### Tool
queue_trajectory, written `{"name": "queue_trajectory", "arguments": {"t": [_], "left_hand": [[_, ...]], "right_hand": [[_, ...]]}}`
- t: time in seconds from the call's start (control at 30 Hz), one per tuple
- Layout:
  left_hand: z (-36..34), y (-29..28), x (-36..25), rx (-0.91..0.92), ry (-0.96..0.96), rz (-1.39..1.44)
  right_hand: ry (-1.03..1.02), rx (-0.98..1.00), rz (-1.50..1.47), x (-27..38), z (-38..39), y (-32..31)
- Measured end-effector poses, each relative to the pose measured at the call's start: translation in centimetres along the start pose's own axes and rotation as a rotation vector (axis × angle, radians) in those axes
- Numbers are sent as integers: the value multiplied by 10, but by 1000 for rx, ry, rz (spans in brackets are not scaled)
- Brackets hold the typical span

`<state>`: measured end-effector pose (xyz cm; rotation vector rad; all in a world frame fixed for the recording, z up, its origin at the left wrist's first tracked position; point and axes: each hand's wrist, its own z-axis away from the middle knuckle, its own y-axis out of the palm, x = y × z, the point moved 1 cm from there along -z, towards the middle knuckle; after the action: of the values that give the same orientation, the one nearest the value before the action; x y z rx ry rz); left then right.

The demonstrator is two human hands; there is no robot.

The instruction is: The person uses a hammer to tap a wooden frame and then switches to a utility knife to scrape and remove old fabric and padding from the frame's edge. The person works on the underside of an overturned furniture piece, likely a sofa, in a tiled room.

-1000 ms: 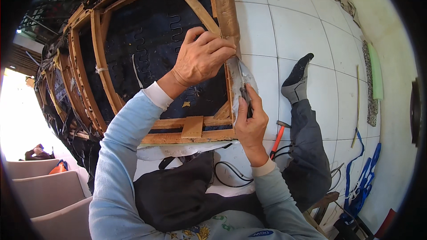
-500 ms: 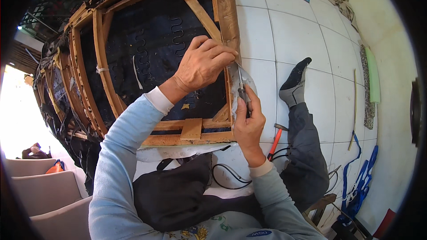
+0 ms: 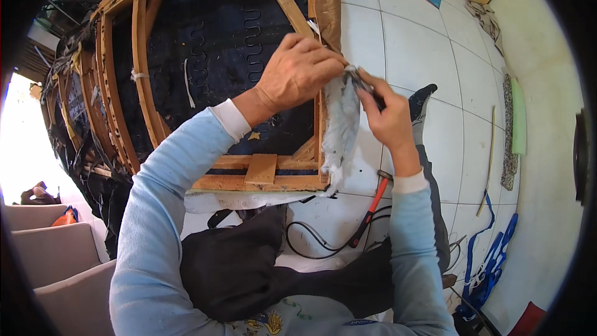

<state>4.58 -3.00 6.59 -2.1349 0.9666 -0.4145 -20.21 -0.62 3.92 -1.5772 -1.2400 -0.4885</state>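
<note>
An upturned wooden furniture frame [image 3: 261, 182] lies before me, black cloth [image 3: 217, 68] and wavy metal springs inside it. At its right rail, the brown cover [image 3: 328, 6] is folded back, and white padding [image 3: 342, 124] shows along the edge. My left hand [image 3: 301, 71] is closed in a pinch on the cover's edge. Close beside it, my right hand [image 3: 392, 115] is closed round a dark-handled tool [image 3: 368, 87]; its slim metal shaft showed earlier, while its tip is now hidden between the hands.
A hammer [image 3: 371, 213] with a red and black handle lies on the tiles near my leg, beside a black cable [image 3: 305, 252]. Blue straps [image 3: 491, 261] lie at the right, near a green foam strip [image 3: 518, 115] by the wall. Grey seats [image 3: 59, 246] stand at lower left.
My right hand has swung up and outward with the tool, its shaft no longer pointing away from me. My left hand has shifted slightly right, and more white padding is exposed.
</note>
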Motion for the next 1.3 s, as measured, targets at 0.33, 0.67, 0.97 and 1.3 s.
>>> {"name": "queue_trajectory", "arguments": {"t": [0.33,0.67,0.97,1.3], "left_hand": [[35,-20,36,-376,-679,374],[-11,-33,30,-139,-186,169],[-28,-24,43,113,87,-209],[-26,-19,38,-23,91,-190]], "right_hand": [[533,23,-1644,158,-62,38],[-28,-143,-567,123,7,31],[375,-200,-489,58,122,68],[354,-292,-390,39,100,86]]}}
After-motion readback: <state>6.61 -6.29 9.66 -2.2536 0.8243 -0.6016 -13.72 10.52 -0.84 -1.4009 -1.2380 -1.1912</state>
